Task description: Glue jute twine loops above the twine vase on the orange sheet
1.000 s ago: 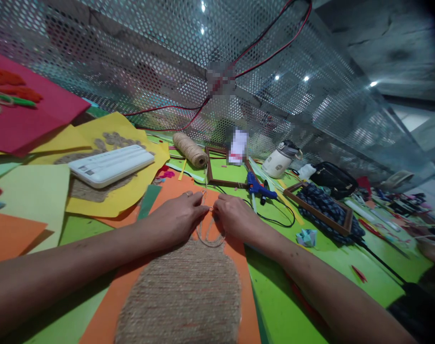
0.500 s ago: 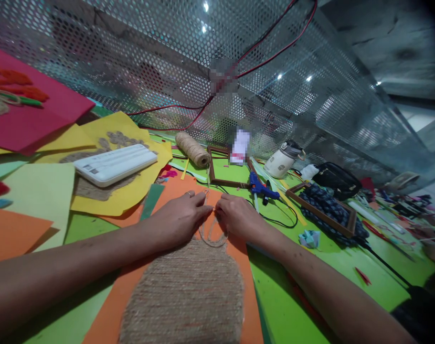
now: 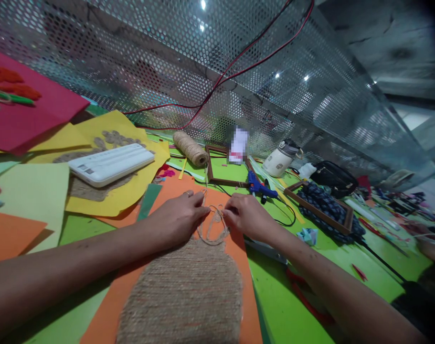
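An orange sheet [image 3: 235, 296] lies in front of me with a vase-like shape of jute twine rows [image 3: 181, 296] on it. At the top of this shape, a loose strand of jute twine [image 3: 212, 243] curls in loops between my hands. My left hand [image 3: 183, 217] rests on the sheet, thumb and fingers pinched on the twine at the left of the loops. On the other side my right hand [image 3: 248, 217] pinches the twine too, its fingertips partly hidden. The strand runs back toward a jute twine spool [image 3: 190, 149] beyond my hands.
Behind the sheet are a wooden frame [image 3: 226, 182], a blue glue gun [image 3: 260, 186] and its cord. Red-handled scissors [image 3: 310, 301] lie under my right forearm. A white power bank [image 3: 111, 165] sits on yellow paper at left. A flask [image 3: 280, 160] stands near the perforated metal panel.
My right hand has moved slightly right, away from my left hand. The twine loops between them show more fully. Scissors now show beneath my right forearm.
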A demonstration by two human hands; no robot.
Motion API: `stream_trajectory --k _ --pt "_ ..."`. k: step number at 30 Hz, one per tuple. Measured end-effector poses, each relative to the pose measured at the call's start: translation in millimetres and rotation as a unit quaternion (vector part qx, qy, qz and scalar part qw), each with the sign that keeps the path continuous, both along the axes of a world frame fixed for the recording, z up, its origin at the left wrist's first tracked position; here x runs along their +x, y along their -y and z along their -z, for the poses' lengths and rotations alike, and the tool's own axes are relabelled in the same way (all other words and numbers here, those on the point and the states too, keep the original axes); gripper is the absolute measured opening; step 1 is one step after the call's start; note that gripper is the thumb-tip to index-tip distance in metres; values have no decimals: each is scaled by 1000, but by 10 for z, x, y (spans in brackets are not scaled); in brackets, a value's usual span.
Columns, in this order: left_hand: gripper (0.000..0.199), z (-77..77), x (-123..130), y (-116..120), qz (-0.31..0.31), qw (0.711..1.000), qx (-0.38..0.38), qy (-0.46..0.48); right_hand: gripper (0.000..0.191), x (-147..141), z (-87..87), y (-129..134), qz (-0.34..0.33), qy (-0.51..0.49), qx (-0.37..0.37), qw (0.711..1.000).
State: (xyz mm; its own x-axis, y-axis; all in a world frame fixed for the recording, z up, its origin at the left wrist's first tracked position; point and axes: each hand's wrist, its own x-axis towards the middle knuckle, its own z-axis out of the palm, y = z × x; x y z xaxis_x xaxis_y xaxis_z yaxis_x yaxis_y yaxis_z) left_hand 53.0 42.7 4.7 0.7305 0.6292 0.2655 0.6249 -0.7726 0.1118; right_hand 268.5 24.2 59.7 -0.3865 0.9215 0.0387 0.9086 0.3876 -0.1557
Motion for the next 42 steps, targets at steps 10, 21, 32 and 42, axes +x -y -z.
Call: stream_trajectory --k 10,21,32,42 --pt "22 60 -21 -12 9 1000 23 15 18 -163 47 6 66 48 -7 997" --pt "21 20 -4 -7 -2 1000 19 1 21 -157 94 11 52 -21 -26 998" --pt "19 -10 1 39 9 999 31 16 21 -145 116 1 21 -38 -4 999" --pt "19 -18 56 -20 77 996 39 12 22 -113 144 -12 31 -71 -10 997"
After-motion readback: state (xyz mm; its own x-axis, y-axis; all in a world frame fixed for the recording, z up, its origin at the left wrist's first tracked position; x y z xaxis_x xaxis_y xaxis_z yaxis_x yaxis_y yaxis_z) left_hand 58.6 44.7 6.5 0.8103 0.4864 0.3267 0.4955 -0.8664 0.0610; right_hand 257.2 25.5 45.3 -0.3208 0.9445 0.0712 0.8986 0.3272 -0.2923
